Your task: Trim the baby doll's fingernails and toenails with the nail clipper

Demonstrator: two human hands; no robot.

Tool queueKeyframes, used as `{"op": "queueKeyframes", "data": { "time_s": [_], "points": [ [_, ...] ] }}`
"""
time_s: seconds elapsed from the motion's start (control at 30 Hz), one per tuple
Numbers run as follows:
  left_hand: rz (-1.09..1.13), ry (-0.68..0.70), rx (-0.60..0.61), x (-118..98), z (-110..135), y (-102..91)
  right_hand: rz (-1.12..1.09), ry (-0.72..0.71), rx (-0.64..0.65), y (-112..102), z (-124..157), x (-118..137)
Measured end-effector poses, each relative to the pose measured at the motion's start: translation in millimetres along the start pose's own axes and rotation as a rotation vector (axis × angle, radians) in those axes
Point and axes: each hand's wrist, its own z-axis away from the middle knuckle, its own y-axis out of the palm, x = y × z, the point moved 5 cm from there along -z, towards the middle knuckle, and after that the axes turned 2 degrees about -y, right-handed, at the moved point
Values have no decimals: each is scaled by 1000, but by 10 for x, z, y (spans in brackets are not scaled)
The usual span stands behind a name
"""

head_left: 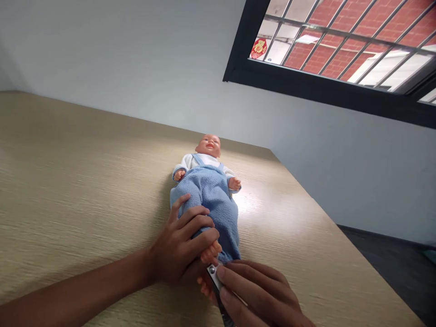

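Note:
A baby doll (218, 200) in blue overalls and a white top lies on its back, head away from me. My left hand (185, 238) is closed around the doll's lower leg, fingers over the blue cloth. One small orange-pink foot (211, 251) pokes out beside my left fingers, and the other foot (205, 287) shows below it. In my right hand (259, 290) a metal nail clipper (211, 270) is pinched, its head at the toes of the upper foot. Whether the clipper's jaws touch a toe I cannot tell. My fingers hide part of its lever.
The doll rests on a pale wood-grain table (85, 190), whose right edge slopes down toward the dark floor (384, 268). Behind stands a grey-white wall (136, 59) with a dark-framed, barred window (327, 81) at upper right. A bright glare patch lies right of the doll.

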Motion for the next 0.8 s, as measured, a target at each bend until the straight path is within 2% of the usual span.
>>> {"op": "queueKeyframes", "data": {
  "time_s": [0.2, 0.37, 0.53, 0.63, 0.8],
  "points": [
    [-7, -1, -11, -8, 0, -7, 20, -1, 94, -11, 5, -1],
    [-5, -6, -4, -5, 4, 6, 16, 13, 30, 26, -8, 5],
    [-10, -9, -14, -9, 10, 13, 25, 121, -85, 115, 5, 24],
    [-1, -13, -7, -11, 13, 13, 85, 146, -69, 153, 16, 47],
    [4, -17, -8, -13, 10, -1, 167, 65, 2, 143, -55, 91]
  ]
}}
